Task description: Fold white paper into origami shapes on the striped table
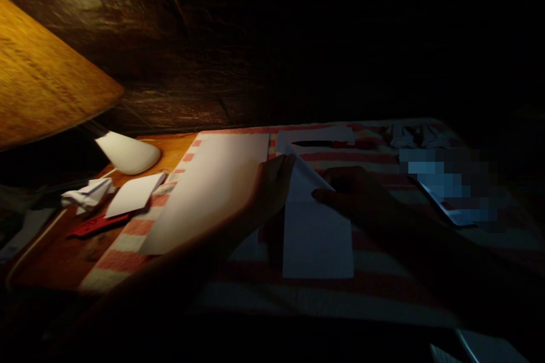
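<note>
A white sheet of paper [317,241] with a crosswise crease is in front of me, its upper end folded to a slanting edge on the right. My left hand [276,177] is closed at the paper's upper left edge, near the tip of the fold. My right hand [347,186] pinches the slanted right edge, thumb on top and the other fingers curled behind it. Both hands are in deep shadow, so finger detail is hard to see. Just beyond them, a dark-bladed knife [314,143] lies across another piece of white paper [293,135].
A red-and-white striped cloth [140,227] covers the table. A large white sheet [213,187] lies left. Farther left are a lamp base [131,153], crumpled paper [88,195], a folded white piece [133,195] and a red tool [97,226]. A pixelated device [447,204] lies right.
</note>
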{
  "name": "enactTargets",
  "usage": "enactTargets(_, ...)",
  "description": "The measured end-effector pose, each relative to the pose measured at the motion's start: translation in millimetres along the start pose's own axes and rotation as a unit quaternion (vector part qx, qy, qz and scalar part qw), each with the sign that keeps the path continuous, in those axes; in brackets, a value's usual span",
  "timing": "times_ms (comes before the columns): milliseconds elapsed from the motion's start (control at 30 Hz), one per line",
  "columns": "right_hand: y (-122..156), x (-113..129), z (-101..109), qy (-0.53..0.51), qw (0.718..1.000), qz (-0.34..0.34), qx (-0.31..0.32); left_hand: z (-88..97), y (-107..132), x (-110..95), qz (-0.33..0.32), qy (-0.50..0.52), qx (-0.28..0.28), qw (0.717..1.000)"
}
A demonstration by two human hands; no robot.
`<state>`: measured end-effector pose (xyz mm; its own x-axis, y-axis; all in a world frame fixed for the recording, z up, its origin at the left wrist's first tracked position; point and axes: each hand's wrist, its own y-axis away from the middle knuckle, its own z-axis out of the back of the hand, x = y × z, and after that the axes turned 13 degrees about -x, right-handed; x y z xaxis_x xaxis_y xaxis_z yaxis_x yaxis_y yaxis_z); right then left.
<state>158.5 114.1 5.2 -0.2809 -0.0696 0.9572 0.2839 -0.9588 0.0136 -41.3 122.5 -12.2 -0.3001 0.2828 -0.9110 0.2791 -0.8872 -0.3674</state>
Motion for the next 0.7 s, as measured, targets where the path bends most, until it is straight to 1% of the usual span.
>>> enactTargets(133,-0.5,-3.7,0.4,0.006,1.000,0.015,-0.004,-0.5,1.7,-0.8,0.000,-0.004,0.008,1.000)
enactTargets(300,-0.1,-5.0,-2.8,0.008,1.000,0.024,-0.015,-1.8,5.3,-8.0,0.021,0.012,0.001,1.000)
enactTargets(367,0.7,-5.9,-4.2,-0.001,1.000,0.018,-0.015,-1.9,5.9,-9.2,0.003,-0.007,-0.007,1.000)
enactTargets(433,1.9,-6.6,-5.0,-0.018,1.000,0.012,-0.014,-1.6,5.7,-8.7,-0.031,-0.036,-0.012,0.999)
enactTargets(533,4.0,-6.3,-5.0,-0.040,0.999,0.007,-0.003,-1.0,4.8,-6.3,-0.071,-0.062,-0.004,0.996)
enactTargets(700,7.6,-2.7,-5.7,-0.082,0.996,-0.013,0.014,-2.2,5.7,-5.7,-0.076,-0.073,0.013,0.994)
